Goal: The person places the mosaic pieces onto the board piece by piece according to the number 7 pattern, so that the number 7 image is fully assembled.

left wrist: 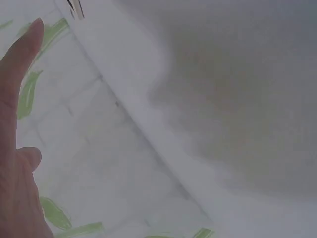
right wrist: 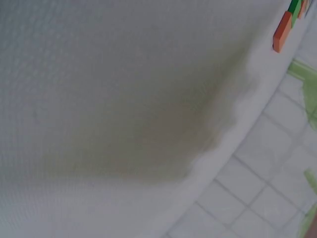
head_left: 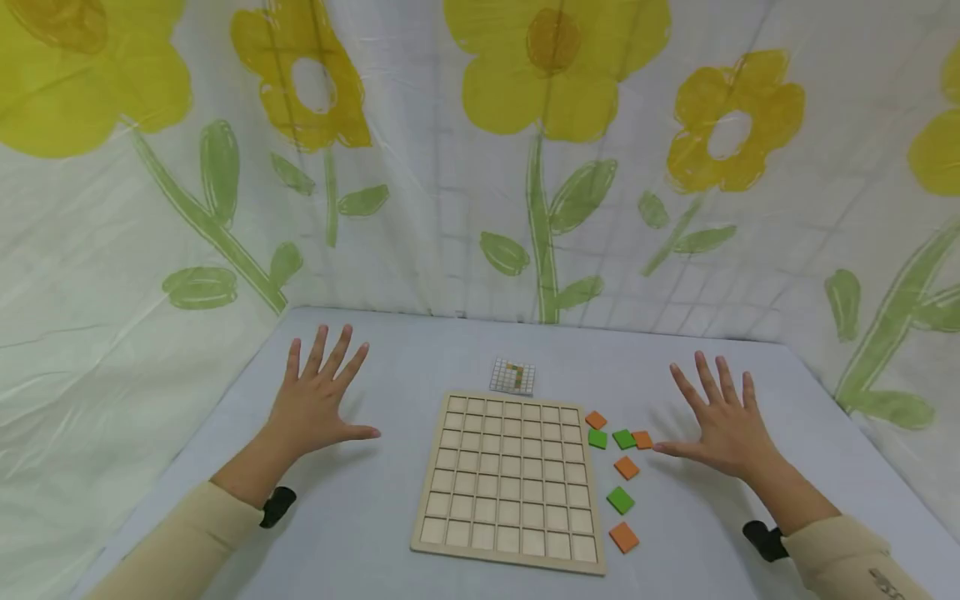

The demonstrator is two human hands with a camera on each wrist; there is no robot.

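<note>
My left hand (head_left: 313,404) hovers over the table's left side with fingers spread and nothing held; its thumb points toward the board. In the left wrist view, part of that hand (left wrist: 12,144) shows along the left edge. On the right, my right hand (head_left: 727,429) is likewise spread and holds nothing, its thumb tip right by an orange square tile (head_left: 642,439). Between the hands lies a wooden grid board (head_left: 508,560) with bare square cells. Orange and green tiles lie along its right side, among them a green tile (head_left: 620,500) and an orange tile (head_left: 624,537).
Behind the board lies a small pattern card (head_left: 513,377) with a grid and a few coloured squares. The white table (head_left: 360,533) ends at a flower-printed curtain (head_left: 420,208). A black strap (head_left: 278,507) sits on the left wrist, another black strap (head_left: 765,542) on the right.
</note>
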